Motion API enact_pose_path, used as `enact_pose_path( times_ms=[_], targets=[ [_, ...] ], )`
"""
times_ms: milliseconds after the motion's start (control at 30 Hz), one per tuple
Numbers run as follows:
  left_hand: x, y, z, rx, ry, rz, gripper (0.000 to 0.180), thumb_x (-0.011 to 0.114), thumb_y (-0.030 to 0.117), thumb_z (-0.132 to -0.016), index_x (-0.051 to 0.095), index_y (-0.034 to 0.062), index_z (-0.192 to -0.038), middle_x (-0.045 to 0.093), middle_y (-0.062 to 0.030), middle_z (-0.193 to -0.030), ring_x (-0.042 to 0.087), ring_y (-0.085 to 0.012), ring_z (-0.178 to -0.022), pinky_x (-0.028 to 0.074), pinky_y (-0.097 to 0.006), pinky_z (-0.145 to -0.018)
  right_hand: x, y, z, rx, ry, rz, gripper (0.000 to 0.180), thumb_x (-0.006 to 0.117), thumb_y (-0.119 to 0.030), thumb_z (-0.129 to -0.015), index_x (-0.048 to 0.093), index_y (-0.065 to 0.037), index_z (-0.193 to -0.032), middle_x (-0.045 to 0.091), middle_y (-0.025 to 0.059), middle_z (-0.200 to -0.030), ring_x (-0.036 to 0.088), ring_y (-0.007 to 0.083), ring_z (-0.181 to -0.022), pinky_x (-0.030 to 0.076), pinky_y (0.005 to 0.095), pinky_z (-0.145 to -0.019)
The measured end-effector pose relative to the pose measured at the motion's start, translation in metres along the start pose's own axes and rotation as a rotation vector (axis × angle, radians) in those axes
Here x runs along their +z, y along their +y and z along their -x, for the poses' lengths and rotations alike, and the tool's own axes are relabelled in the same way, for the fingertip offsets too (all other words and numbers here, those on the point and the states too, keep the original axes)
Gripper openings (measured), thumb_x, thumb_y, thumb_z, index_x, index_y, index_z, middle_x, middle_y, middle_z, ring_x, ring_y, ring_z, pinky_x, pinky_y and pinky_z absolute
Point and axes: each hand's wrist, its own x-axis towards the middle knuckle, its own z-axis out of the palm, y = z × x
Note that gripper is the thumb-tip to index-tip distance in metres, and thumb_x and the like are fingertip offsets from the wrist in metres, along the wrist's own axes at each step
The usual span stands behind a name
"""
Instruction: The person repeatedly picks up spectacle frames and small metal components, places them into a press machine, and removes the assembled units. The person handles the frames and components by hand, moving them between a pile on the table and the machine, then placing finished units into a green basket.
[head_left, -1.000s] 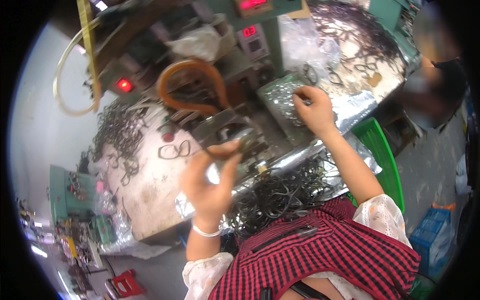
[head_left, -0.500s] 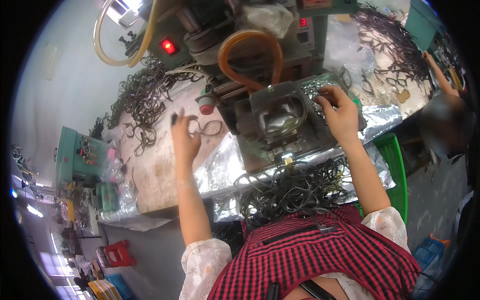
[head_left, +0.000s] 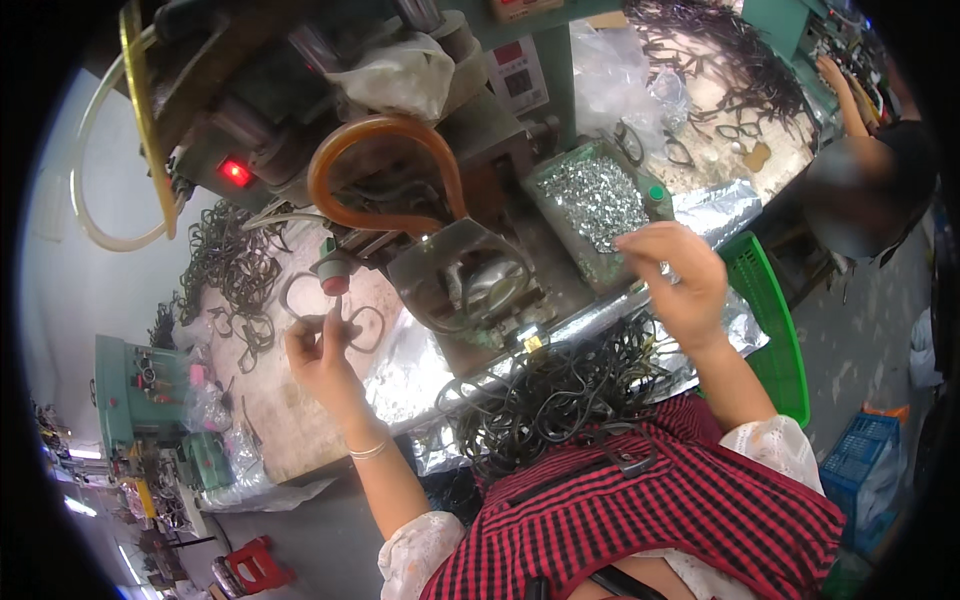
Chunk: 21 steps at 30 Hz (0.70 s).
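Observation:
My left hand is over the table beside the machine, its thumb and fingers closed on a thin eyeglass frame near the bridge. A red push button stands just above that hand. My right hand is at the near right edge of a tray filled with small shiny metal pieces. Its fingertips are pinched together; whatever is between them is too small to make out. Between my hands sits the machine's metal fixture, with a glossy curved shape in it.
A tangled pile of dark eyeglass frames lies on foil before my lap. More frames heap at left, others at far right. An orange hose loops above the fixture. A green basket stands at right; a co-worker's arm shows beyond.
My view has swung, shifting the machine leftward. My left hand has come onto the eyeglass frame, which now sits at a different angle. My right hand has drawn back from over the metal pieces.

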Motion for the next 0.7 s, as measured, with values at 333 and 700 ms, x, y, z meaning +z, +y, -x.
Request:
enact_pose_path(
  times_ms=[333, 700],
  targets=[
    [0.011, -0.012, 0.034, -0.257, 0.113, 0.322, 0.014, 0.061, -0.003, -0.088, 0.048, 0.0005, -0.095, 0.062, -0.0171, -0.095, 0.067, -0.0268, -0.085, 0.059, -0.038, -0.082, 0.083, -0.032, -0.038, 0.443, -0.061, -0.672, 0.035, 0.067, -0.003, -0.081, 0.057, 0.004, -0.114, 0.066, 0.0094, -0.102, 0.065, 0.0142, -0.094, 0.050, 0.0271, -0.082],
    [0.057, 0.117, 0.006, 0.453, -0.163, 0.335, 0.010, 0.052, -0.004, -0.093, 0.052, 0.0008, -0.102, 0.063, -0.0115, -0.097, 0.067, -0.0236, -0.089, 0.060, -0.042, -0.077, 0.083, -0.062, -0.049, 0.711, -0.107, -0.978, 0.042, 0.064, -0.001, -0.083, 0.052, 0.004, -0.123, 0.067, 0.0096, -0.098, 0.064, 0.0138, -0.093, 0.049, 0.0247, -0.082]
  ],
)
